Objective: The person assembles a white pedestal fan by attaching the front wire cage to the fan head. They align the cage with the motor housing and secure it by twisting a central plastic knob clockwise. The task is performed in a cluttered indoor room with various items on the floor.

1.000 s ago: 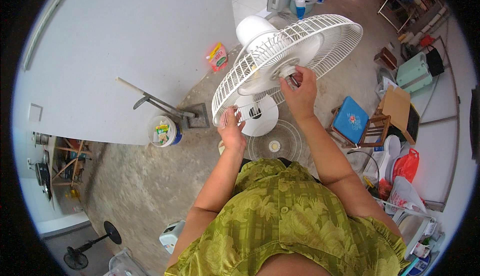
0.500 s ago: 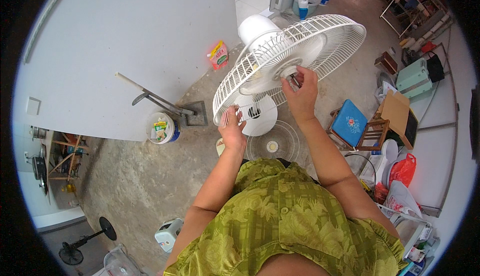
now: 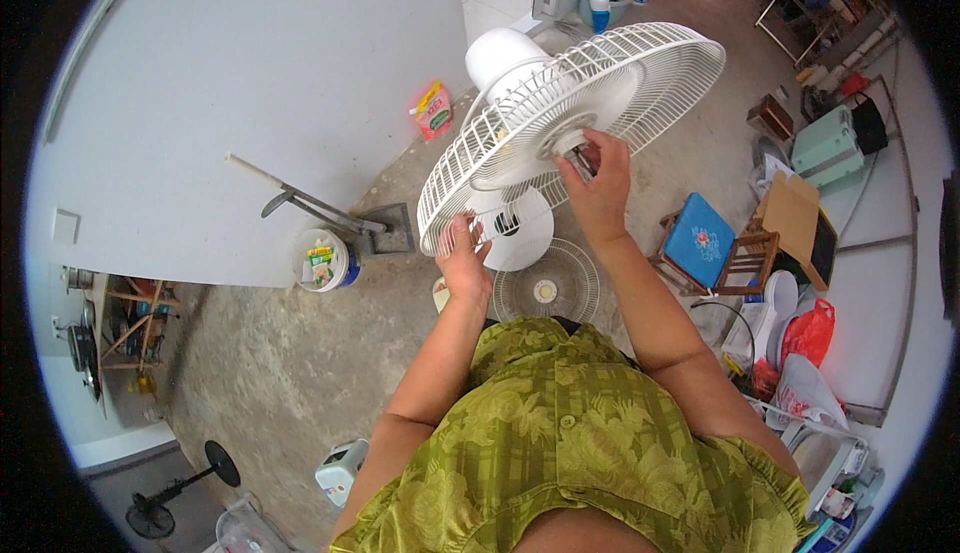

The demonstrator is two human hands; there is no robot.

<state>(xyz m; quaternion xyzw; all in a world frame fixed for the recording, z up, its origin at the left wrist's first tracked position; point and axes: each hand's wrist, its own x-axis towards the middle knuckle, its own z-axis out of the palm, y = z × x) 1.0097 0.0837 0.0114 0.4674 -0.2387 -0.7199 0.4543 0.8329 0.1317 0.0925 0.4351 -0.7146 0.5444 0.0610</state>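
Note:
A white pedestal fan tilts in front of me, its rear wire grille [image 3: 655, 118] facing me with no blades on it. Behind the grille is the rounded motor housing [image 3: 503, 57]. My left hand [image 3: 464, 265] grips the grille's lower left rim, thumb and fingers around the wires. At the grille's centre my right hand [image 3: 600, 191] has its thumb and fingers closed around a white plastic ring nut [image 3: 570, 143], with the metal shaft showing between them. Below stands the fan's round white base [image 3: 526, 243]. A loose wire front grille [image 3: 576, 275] lies on the floor near my feet.
To the left are a long-handled dustpan [image 3: 390, 230] and a white bucket [image 3: 305, 271] with packages inside. A pink pouch [image 3: 433, 113] leans at the wall. On the right sit a blue-topped stool [image 3: 697, 241], an opened cardboard box [image 3: 790, 218] and a red bag [image 3: 808, 336].
The fan head has shifted slightly left and up in view, both hands staying on it. My right fingers have turned a little around the nut.

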